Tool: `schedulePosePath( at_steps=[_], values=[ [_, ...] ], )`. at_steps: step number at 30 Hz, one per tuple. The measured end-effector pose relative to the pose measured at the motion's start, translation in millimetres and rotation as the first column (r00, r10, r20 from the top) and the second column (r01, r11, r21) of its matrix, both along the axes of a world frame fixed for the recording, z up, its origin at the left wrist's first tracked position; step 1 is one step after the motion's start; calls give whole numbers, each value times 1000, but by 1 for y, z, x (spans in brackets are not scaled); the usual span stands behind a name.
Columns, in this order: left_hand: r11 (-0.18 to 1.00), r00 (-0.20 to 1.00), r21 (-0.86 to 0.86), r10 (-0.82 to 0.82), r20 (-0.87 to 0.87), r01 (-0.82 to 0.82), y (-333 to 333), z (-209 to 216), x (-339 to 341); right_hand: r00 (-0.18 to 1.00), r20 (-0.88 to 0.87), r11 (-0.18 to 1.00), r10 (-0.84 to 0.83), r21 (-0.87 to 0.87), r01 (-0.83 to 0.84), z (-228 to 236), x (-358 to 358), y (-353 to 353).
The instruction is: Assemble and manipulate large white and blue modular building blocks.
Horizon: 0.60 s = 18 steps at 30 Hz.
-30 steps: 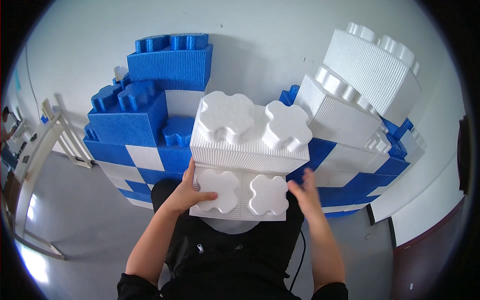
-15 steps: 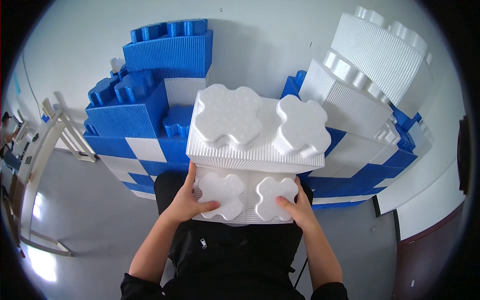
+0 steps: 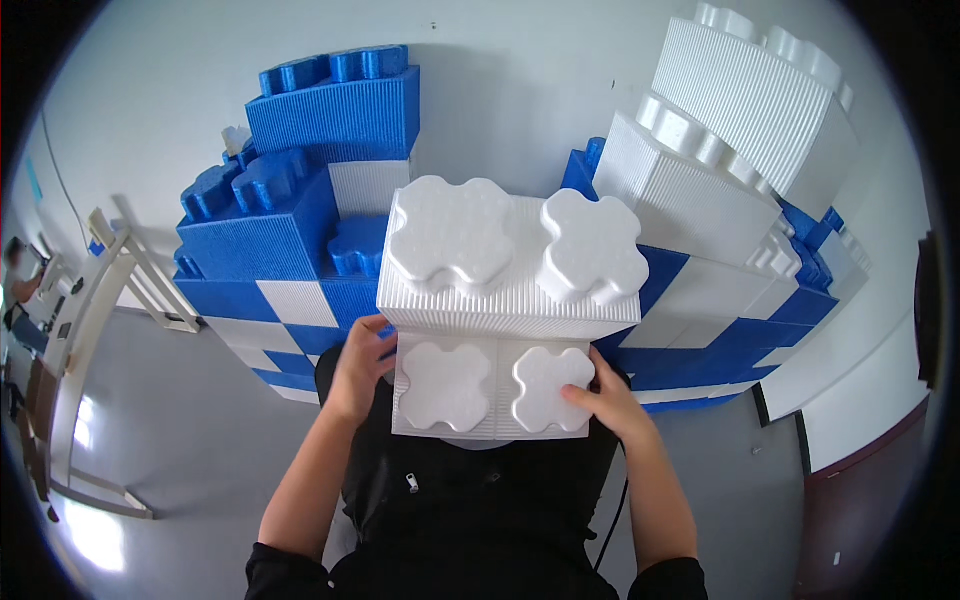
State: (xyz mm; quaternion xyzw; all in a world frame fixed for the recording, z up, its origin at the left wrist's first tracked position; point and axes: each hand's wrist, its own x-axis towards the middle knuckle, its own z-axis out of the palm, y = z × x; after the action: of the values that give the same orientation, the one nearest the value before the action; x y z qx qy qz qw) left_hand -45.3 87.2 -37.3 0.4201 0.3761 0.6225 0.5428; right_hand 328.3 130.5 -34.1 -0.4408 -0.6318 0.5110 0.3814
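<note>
A white ribbed building block (image 3: 497, 400) with two clover-shaped studs is nearest me, in front of my black clothing. A bigger-looking white building block (image 3: 510, 306), also with two studs, stands just beyond it and rises higher. My right hand (image 3: 612, 403) grips the near block at its right side, thumb on the right stud and fingers round the edge. Beside the block's left edge is my left hand (image 3: 358, 372), its fingers loosely bent and apart, its thumb off the stud. Whether its fingertips touch the block's side, I cannot tell.
Stacked blue blocks (image 3: 250, 235) rise at the left against the pale wall (image 3: 495, 100). White blocks (image 3: 745, 100) are piled high at the right over a blue-and-white block wall (image 3: 690, 340). A pale frame (image 3: 75, 390) stands far left, with a person beyond it.
My left hand has let go of the near block, its thumb lifting off the left stud and the hand shifting left. My right hand keeps its grip. The view has shifted slightly.
</note>
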Motion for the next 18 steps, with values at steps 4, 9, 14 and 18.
schedulePosePath(
  at_steps=[4,9,14,18],
  values=[
    [967,952,91,249,-179,-236,29,42,-2,939,-228,966,-258,-78,247,25,34,26],
    [988,988,37,152,-40,-151,60,82,17,815,-517,965,-263,-135,226,60,19,69],
    [1000,988,4,1,153,-1,60,81,26,770,-558,951,-309,-182,249,54,-1,86],
    [999,994,36,-20,103,17,37,79,28,755,-605,966,-253,-198,166,56,-5,63]
  ],
)
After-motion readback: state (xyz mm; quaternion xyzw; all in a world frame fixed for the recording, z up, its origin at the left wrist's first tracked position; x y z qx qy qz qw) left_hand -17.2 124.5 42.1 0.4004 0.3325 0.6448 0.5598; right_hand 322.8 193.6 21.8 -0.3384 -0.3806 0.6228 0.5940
